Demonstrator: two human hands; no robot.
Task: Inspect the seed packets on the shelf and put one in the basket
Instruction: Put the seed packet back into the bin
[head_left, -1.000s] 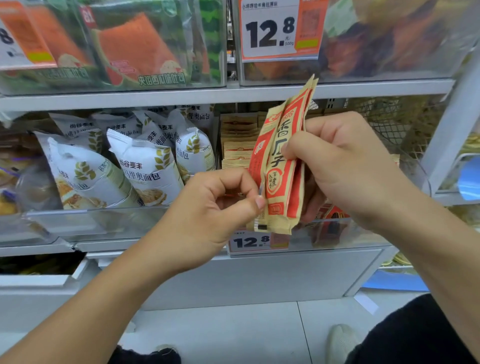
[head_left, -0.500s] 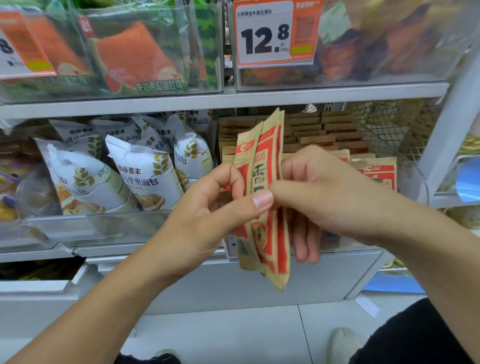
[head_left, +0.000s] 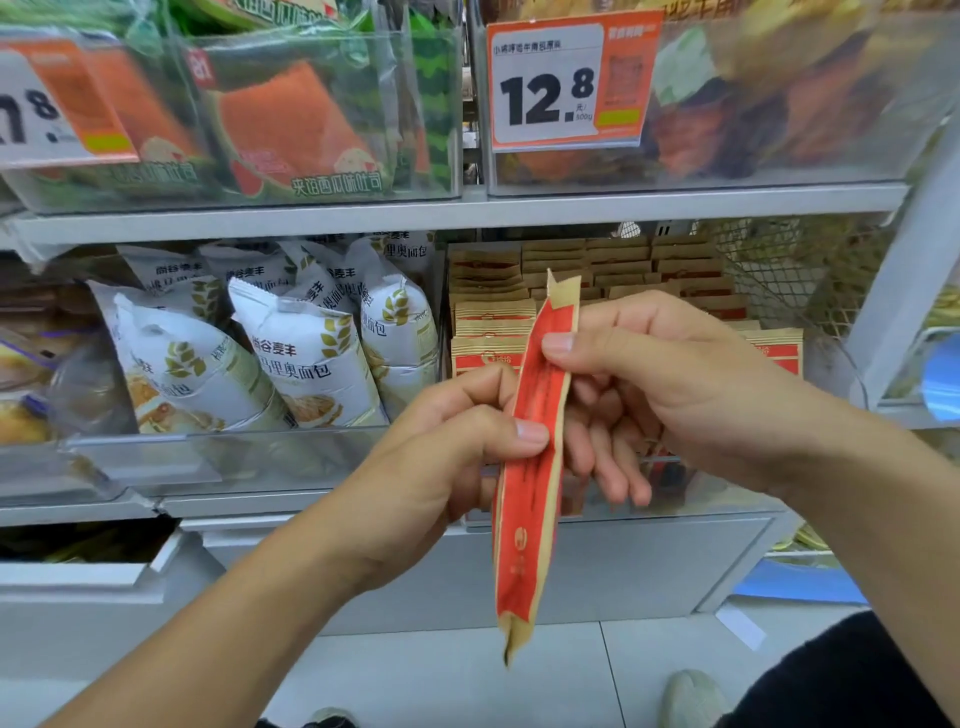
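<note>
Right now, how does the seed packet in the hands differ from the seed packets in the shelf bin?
The held packet hangs nearly edge-on in front of the shelf, pinched by the left hand and right hand; the shelf packets stand stacked in rows, faces toward the camera, untouched. Both share red-and-tan paper wrapping.

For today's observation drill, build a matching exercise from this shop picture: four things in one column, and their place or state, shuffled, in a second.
Things:
1. seed packet
2. white bread bags
3. price tag 12.8
4. stacked packets

Places or states:
A. on the upper bin's front
B. left part of the middle shelf
C. pinched edge-on by the left hand and right hand
D. behind the hands, in the right bin

Pairs: 1-C, 2-B, 3-A, 4-D
</note>
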